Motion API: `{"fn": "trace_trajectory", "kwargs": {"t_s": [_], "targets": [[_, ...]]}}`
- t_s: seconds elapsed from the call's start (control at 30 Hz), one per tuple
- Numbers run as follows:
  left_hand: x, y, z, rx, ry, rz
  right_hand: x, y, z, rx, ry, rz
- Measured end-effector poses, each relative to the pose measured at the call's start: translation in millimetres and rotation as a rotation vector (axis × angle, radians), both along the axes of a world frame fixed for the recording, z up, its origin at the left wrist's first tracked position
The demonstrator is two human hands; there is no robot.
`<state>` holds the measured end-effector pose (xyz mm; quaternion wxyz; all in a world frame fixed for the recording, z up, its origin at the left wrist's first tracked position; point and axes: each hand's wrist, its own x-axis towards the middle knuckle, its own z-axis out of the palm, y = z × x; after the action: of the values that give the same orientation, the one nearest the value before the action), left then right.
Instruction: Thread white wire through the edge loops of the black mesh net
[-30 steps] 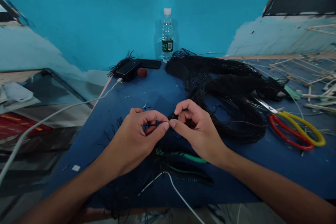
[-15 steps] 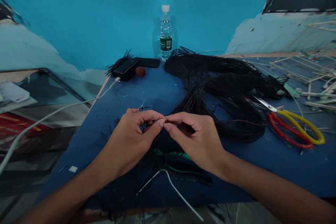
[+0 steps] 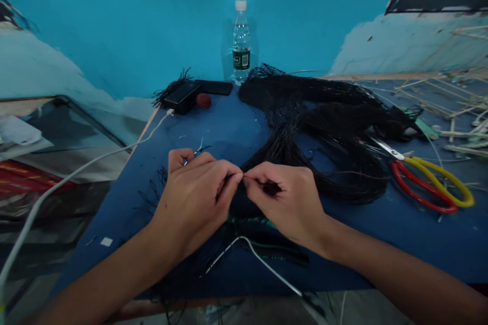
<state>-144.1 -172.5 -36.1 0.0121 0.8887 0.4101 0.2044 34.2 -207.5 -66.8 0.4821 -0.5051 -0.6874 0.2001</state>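
My left hand (image 3: 202,195) is closed, thumb and forefinger pinched together above the blue table. Facing it almost fingertip to fingertip, my right hand (image 3: 285,200) pinches too. A thin dark strand seems to run between the fingertips; most of it is hidden. Past the curled fingers of my left hand pokes a small forked piece (image 3: 201,149) with dark and shiny tips, its kind unclear. Under my hands lies a black tool with green trim (image 3: 280,253), partly covered. A bent white wire or cord (image 3: 263,263) crosses in front of it.
Bundles of black thread (image 3: 328,91) spread over the back right. Scissors with red and yellow handles (image 3: 427,180) lie at the right, before thin stick frames (image 3: 450,106). A water bottle (image 3: 241,43) stands by the wall, near a black box (image 3: 184,99) with a white cable (image 3: 91,157).
My left hand has turned so its back shows more, and the forked piece stands out further beyond its fingers. The pinched fingertips stay close together. The view has tilted slightly.
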Motion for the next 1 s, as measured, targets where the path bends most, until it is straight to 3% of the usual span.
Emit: {"fn": "trace_trajectory", "kwargs": {"t_s": [0.13, 0.37, 0.5, 0.67, 0.77, 0.93, 1.0], "targets": [[-2.5, 1.0, 2.7, 0.038, -0.028, -0.015, 2.9, 2.4, 3.3, -0.203, 0.308, 0.103], [-7.1, 0.3, 6.7, -0.04, -0.121, -0.037, 3.7, 9.0, 1.1, -0.386, 0.761, 0.261], [-7.7, -0.1, 8.7, -0.051, -0.159, -0.038, 5.0, 8.5, -0.5, -0.489, 0.867, 0.3], [-5.4, -0.4, 10.7, -0.019, -0.179, -0.037, 6.6, 9.3, 0.0, -0.535, 0.853, 0.332], [-5.6, 0.0, 12.1, -0.035, -0.182, -0.039, 6.4, 5.8, 2.1, -0.374, 0.644, 0.241], [-7.5, -1.2, 13.2, -0.08, -0.184, -0.083, 8.5, -4.8, 3.3, 0.265, -0.035, -0.007], [-6.0, -3.1, 12.0, -0.073, -0.206, -0.092, 9.9, -5.2, 1.4, 0.435, -0.181, -0.043]]}}
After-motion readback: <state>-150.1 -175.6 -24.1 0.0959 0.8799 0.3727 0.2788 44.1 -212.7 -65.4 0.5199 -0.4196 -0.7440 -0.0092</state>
